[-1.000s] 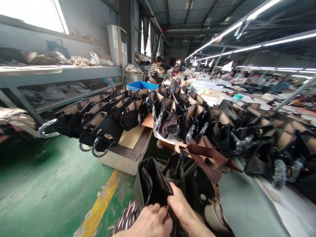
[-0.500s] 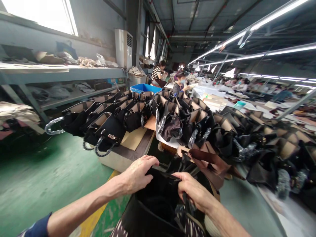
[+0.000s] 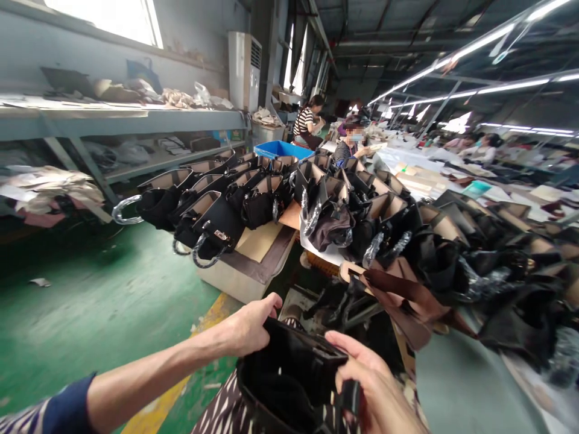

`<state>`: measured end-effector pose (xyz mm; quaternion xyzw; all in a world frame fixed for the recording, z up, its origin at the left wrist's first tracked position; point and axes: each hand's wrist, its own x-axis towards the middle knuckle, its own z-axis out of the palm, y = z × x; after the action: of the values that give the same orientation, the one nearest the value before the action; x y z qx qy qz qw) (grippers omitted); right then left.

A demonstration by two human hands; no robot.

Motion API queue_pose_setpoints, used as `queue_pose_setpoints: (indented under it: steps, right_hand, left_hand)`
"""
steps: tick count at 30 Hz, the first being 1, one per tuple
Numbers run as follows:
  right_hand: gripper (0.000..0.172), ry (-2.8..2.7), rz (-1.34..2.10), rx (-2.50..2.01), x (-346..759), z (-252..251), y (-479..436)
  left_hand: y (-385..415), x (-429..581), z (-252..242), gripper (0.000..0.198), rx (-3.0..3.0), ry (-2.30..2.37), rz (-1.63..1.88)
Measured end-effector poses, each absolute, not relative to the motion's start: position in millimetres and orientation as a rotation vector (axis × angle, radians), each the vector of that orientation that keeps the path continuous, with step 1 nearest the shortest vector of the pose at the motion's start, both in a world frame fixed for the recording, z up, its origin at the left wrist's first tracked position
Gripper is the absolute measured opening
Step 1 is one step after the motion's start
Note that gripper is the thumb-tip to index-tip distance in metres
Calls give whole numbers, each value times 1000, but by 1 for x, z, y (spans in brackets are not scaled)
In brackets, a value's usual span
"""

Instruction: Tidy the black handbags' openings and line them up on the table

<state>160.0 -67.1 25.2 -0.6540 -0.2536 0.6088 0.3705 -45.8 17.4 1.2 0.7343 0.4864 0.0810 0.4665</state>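
Black bag [image 3: 289,380], open at the mouth, is held in front of the cream box [image 3: 226,283], to its right and nearer the wearer, above patterned cloth [image 3: 219,401]. Its far rim is grasped at both ends: the left corner is pinched by the left hand [image 3: 248,325], and the right corner is clasped by the right hand [image 3: 368,377]. Some fingers are hidden behind the rim, so how firmly each grip is pressed cannot be told. A black strap [image 3: 350,398] is seen beneath the right hand; whether it is also gripped cannot be made out.

The step in hand is judged to be the handling of the bag's rim. For it to be done well, the edge should be drawn evenly between both grips, without either corner being twisted. Light pressure is advised, since a soft-looking wall could be creased by hard pinching. The strap is best laid clear of the mouth, and any folds inside are best smoothed.

Finished-looking bags [image 3: 226,220] are stood beyond the cream box, a brown leather piece [image 3: 402,295] is draped to its right, and the bench [image 3: 461,374] is placed farther right.
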Motion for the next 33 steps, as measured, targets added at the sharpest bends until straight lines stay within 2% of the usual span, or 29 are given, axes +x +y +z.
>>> queue_pose_setpoints:
  steps: [4,9,12,16,21,27,33]
  right_hand:
    - [67,-785,1606,-1764,165,36,-80]
    - [63,-1044,1683,-1793,171,24,-78]
    - [68,-1035,1761,-1801,173,5,-72]
    - [70,-922,1783,-1768,176,-21,-71]
    - [69,-708,1654,-1765,178,-25,-72]
    - [72,-654,1594,-1737,174,-21,-73]
    - [54,-642,1600,-1694,195,-18,-75]
  left_hand:
    - [45,-46,-12,49,1730,1006,86]
    - [69,-42,-25,44,1606,750,40]
    - [72,-39,-36,41,1601,836,28]
    - [58,-36,-42,34,1902,1080,149]
    - [29,-31,-11,49,2221,1155,255]
    - [22,-20,12,47,2323,1140,148]
    - [26,-27,-4,62,2233,1110,72]
